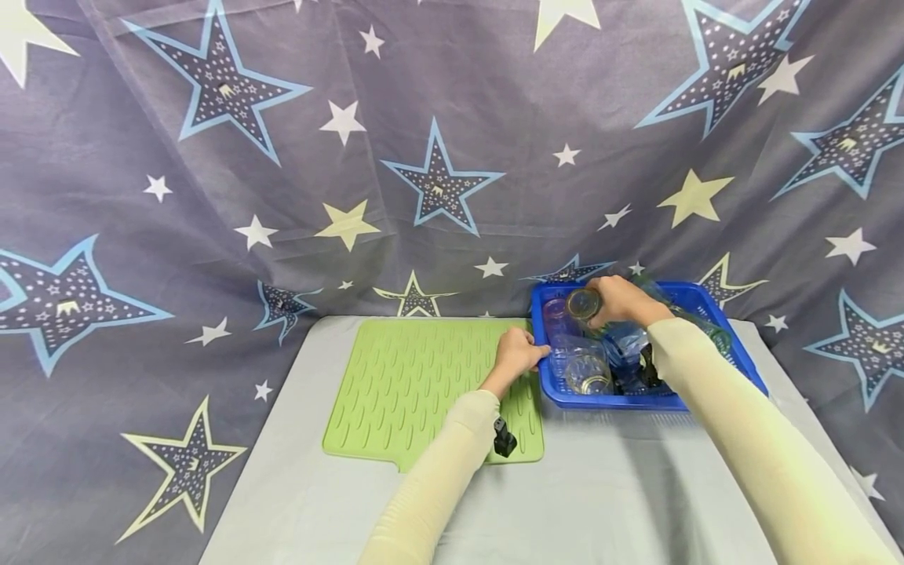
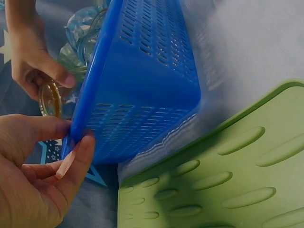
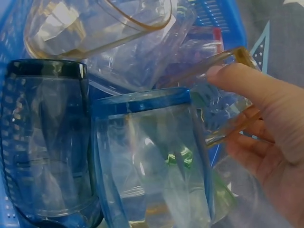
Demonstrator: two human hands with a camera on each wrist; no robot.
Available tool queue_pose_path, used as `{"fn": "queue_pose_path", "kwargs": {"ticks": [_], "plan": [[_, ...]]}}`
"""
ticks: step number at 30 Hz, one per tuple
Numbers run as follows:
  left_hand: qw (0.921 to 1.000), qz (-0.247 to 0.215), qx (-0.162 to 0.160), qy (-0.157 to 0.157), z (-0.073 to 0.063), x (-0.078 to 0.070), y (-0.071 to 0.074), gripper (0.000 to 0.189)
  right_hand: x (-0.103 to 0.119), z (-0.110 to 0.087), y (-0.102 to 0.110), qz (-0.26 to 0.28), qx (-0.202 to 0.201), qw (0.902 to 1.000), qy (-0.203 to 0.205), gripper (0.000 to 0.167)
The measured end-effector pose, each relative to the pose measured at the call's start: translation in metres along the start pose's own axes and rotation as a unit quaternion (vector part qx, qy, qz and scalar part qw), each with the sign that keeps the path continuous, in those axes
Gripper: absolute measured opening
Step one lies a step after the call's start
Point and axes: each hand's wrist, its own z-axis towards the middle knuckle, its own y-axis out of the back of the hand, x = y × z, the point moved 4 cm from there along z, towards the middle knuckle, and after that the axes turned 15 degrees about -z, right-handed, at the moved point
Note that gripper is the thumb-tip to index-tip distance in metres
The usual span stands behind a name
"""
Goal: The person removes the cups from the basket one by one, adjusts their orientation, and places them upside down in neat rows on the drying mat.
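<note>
A blue plastic basket (image 1: 607,402) holds several clear and tinted cups. My left hand (image 1: 518,353) pinches its left rim between thumb and fingers, as the left wrist view shows. Inside the basket's far side, my right hand (image 1: 621,302) grips an amber-tinted clear cup (image 1: 584,304), its round end facing left. In the right wrist view, a light-blue cup (image 3: 147,161) and a dark-blue cup (image 3: 47,142) lie beside that hand. Another amber-tinted cup (image 3: 99,28) lies across the top of that view. Some cups are hidden under others and behind my right arm.
A green ridged mat (image 1: 417,384) lies left of the basket on a table with a pale cloth (image 1: 579,486). Behind the table hangs a grey curtain (image 1: 494,86) with stars. Under my left wrist is a small black device (image 1: 504,439).
</note>
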Motion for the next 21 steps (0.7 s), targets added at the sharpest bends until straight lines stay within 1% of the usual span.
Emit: {"fn": "queue_pose_path", "kwargs": {"ticks": [4, 9, 12, 16, 21], "plan": [[1.0, 0.001, -0.001, 0.001, 0.0, 0.0, 0.0, 0.024, -0.003, -0.002, 0.003, 0.021, -0.005, 0.9998, -0.004, 0.063], [1.0, -0.001, -0.005, -0.002, 0.0, -0.001, 0.0, 0.023, -0.007, -0.006, 0.008, 0.038, -0.017, 0.9991, -0.01, 0.066], [1.0, -0.002, -0.008, -0.005, 0.0, -0.002, 0.001, 0.023, -0.01, -0.008, 0.01, 0.047, -0.032, 0.9982, -0.019, 0.071], [0.9999, -0.004, -0.008, -0.006, -0.001, -0.003, 0.001, 0.023, -0.011, -0.014, 0.014, 0.08, -0.047, 0.9952, -0.031, 0.078], [0.9999, -0.002, -0.009, -0.005, -0.001, -0.001, 0.001, 0.022, -0.008, -0.024, 0.021, 0.125, -0.074, 0.9888, -0.037, 0.077]]}}
